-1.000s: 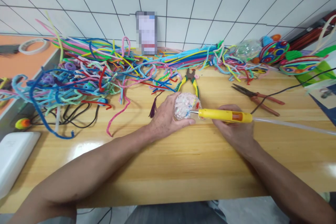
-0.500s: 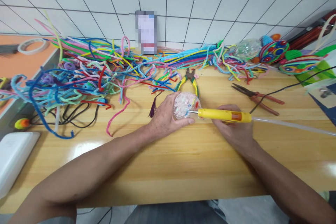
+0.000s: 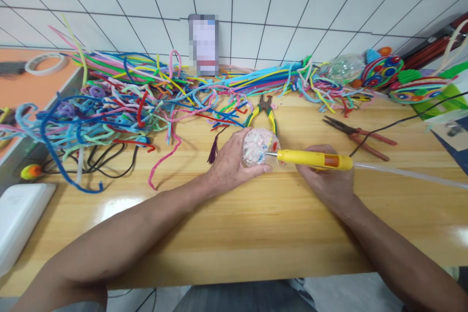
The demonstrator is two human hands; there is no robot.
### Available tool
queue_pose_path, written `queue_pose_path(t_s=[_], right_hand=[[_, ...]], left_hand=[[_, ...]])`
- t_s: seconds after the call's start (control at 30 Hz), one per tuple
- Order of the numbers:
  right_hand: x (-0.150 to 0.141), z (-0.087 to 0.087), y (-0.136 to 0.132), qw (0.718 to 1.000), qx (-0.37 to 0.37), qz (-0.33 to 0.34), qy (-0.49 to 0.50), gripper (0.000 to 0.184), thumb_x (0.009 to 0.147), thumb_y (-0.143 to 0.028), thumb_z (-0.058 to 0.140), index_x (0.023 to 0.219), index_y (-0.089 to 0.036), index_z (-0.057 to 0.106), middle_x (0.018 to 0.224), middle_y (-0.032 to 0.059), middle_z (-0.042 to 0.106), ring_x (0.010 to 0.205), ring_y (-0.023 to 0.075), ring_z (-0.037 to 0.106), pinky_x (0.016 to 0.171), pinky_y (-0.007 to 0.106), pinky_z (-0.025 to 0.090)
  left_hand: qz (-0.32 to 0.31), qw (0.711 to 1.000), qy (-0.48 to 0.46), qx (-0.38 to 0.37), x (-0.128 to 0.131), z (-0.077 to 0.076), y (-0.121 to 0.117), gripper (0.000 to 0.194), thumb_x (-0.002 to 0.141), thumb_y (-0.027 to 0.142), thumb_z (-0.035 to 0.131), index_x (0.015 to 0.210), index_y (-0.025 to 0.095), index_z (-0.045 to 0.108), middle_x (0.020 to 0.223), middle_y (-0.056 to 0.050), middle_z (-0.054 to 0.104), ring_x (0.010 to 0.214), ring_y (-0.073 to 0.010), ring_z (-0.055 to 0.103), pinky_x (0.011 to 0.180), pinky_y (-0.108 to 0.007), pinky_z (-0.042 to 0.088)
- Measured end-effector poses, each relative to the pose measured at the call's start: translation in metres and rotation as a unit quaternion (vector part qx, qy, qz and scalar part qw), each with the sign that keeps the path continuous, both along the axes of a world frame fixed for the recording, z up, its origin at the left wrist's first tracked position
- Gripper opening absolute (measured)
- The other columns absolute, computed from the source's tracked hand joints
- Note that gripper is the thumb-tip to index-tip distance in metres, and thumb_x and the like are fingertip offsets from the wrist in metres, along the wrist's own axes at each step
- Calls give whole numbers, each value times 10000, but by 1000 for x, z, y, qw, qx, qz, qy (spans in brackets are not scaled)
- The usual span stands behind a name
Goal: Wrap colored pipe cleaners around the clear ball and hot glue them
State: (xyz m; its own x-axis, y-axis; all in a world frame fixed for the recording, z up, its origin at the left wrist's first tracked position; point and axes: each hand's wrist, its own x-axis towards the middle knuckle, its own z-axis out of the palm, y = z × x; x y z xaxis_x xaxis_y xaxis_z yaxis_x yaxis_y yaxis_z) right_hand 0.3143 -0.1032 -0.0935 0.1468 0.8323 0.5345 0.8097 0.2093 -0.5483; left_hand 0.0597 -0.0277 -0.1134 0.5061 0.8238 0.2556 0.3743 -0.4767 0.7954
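Note:
Between my hands is a whitish, clear-looking rounded piece [image 3: 256, 146] with small blue, red and yellow bits on it. My left hand [image 3: 228, 163] grips it from the left, thumb along its near side. My right hand [image 3: 331, 180] is closed round a yellow hot glue gun [image 3: 303, 158], whose metal nozzle points left and meets the piece's near right side. A clear glue stick [image 3: 405, 171] sticks out of the gun's back end. Just behind the piece lie pliers with green and yellow handles [image 3: 271, 119], partly hidden by it.
Pipe cleaners [image 3: 120, 102] in many colours heap along the wall. Red-handled pliers [image 3: 365, 137] lie to the right, a black cord crossing them. A phone [image 3: 204, 46] leans on the tiled wall. Decorated colourful pieces [image 3: 382, 70] stand at the back right; a white box [image 3: 24, 224] at the left.
The glue gun and my right hand have shifted very slightly to the right. My left hand and the rounded piece are almost unmoved.

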Motion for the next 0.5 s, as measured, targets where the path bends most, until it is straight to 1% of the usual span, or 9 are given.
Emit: queue_pose_path(t_s=[0.13, 0.23, 0.37, 0.5], right_hand=[[0, -1, 1, 1000, 16, -5, 2, 149, 796, -256, 741, 926, -271, 670, 803, -6, 749, 602, 182, 683, 537, 295, 572], [-1, 1, 2, 1000, 18, -12, 1, 140, 795, -234, 729, 911, -273, 662, 783, -13, 739, 586, 179, 673, 534, 295, 562], [-1, 3, 2, 1000, 29, 2, 7, 165, 785, -214, 729, 919, -271, 652, 759, -17, 725, 577, 179, 667, 521, 288, 549], [-1, 2, 1, 1000, 20, 9, -2, 158, 778, -214, 715, 914, -268, 654, 752, -19, 719, 566, 172, 659, 509, 281, 538]], left_hand=[[2, 1000, -4, 5, 0, -1, 0, 1038, 798, 687, 816, 1575, 171, 361, 1573, -232, 524, 1483, -415, 519, 1250, -617, 422], [1, 1000, -2, 5, 0, -1, 0, 1036, 800, 695, 813, 1577, 187, 355, 1574, -221, 527, 1484, -406, 520, 1253, -611, 422], [1, 1000, -1, 3, 0, -1, 0, 1035, 809, 707, 801, 1578, 180, 352, 1576, -221, 524, 1484, -399, 522, 1256, -589, 427], [-2, 1000, -3, 6, 0, -1, 0, 1036, 816, 717, 789, 1577, 169, 350, 1581, -229, 515, 1485, -403, 520, 1254, -597, 425]])
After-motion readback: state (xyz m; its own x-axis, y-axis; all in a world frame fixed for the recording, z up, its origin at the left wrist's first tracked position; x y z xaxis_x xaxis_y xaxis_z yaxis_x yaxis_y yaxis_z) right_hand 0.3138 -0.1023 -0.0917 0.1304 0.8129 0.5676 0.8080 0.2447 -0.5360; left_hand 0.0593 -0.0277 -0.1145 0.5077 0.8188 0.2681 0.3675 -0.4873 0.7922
